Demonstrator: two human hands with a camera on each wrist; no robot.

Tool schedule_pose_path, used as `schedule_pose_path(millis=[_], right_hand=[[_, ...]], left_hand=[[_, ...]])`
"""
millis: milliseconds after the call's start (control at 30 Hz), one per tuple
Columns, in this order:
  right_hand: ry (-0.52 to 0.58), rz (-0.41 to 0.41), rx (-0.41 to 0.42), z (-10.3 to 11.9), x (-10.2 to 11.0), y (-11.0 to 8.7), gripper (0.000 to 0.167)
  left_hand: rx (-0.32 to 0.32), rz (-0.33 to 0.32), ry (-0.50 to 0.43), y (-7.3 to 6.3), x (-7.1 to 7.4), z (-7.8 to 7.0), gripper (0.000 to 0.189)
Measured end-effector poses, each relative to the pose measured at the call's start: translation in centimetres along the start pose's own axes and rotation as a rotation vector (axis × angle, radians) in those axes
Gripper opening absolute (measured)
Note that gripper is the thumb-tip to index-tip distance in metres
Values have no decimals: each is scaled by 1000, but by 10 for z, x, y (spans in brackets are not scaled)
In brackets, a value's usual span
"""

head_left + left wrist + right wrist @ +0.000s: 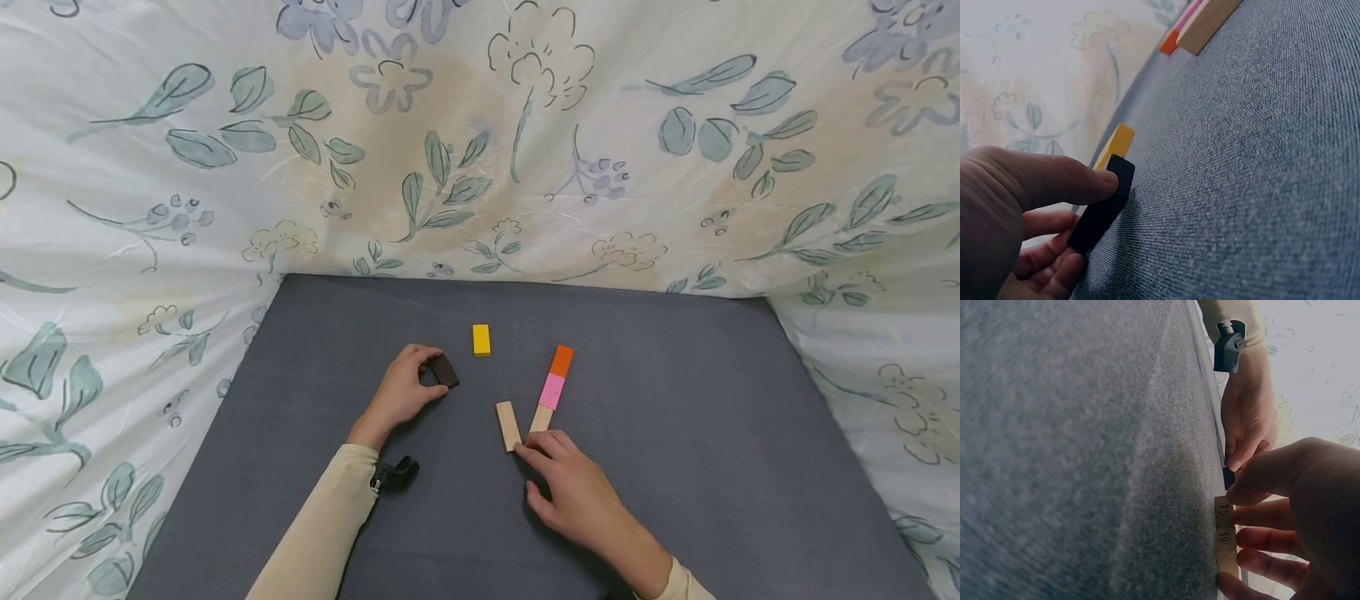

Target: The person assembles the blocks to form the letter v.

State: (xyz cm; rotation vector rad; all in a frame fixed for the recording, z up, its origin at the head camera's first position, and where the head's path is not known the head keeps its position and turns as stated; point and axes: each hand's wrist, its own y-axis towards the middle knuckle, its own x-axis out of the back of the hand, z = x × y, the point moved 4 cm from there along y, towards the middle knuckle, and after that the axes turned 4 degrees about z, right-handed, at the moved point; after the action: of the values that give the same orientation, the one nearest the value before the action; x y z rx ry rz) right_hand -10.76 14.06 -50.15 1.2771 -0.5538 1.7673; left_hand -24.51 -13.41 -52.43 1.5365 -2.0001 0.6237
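Fingers (1260, 515) touch a wooden block (1224, 512) numbered only in right-wrist view.

A makeshift recording corner, likely in a home: a grey cloth-covered table (675, 467) enclosed behind and on both sides by a floral bedsheet (480, 142) backdrop.

The right hand (573, 492) covers the near end of the plain wooden block (540, 419); both forearms run off the head view's bottom edge.
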Motion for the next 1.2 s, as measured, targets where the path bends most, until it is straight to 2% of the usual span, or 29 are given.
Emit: schedule_pose_path(millis=[300,967,1200], right_hand=[[-9,0,-7,0,-1,-2,49],[-21,3,-20,1,0,0,46],[-19,6,-23,1,-1,0,45]], left_hand=[[27,3,-41,-1,-2,-1,63],[-74,28,-30,-3,-2,-12,57],[-76,36,-40,-1,-2,-17,59]])
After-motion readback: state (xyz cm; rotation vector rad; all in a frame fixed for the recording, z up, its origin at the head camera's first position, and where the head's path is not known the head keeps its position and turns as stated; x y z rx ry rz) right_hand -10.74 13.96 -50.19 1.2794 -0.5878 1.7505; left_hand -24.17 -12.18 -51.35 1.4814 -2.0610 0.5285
